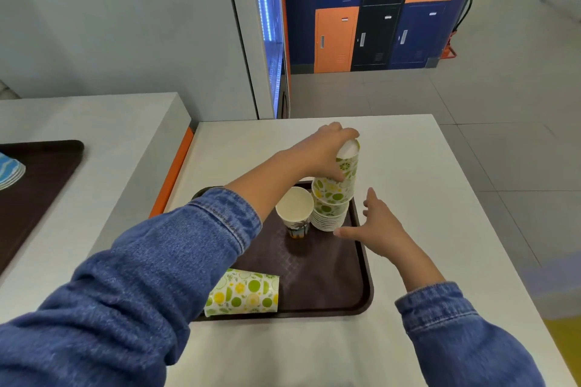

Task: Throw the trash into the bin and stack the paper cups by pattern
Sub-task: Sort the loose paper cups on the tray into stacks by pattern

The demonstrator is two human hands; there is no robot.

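Denim sleeve (157,276) nearest; beyond it, the left hand (323,151) grips a citrus-print cup (349,163), near-upright, directly atop the matching stack (330,207) at mid-frame on the tray (323,276). The right hand (377,226), fingers spread open, hovers just beside the stack's base.

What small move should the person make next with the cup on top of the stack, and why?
Probably push the top citrus cup fully down. The left hand grips it, it sits high on the stack and looks not yet seated, and the open right hand is beside the base to steady it.
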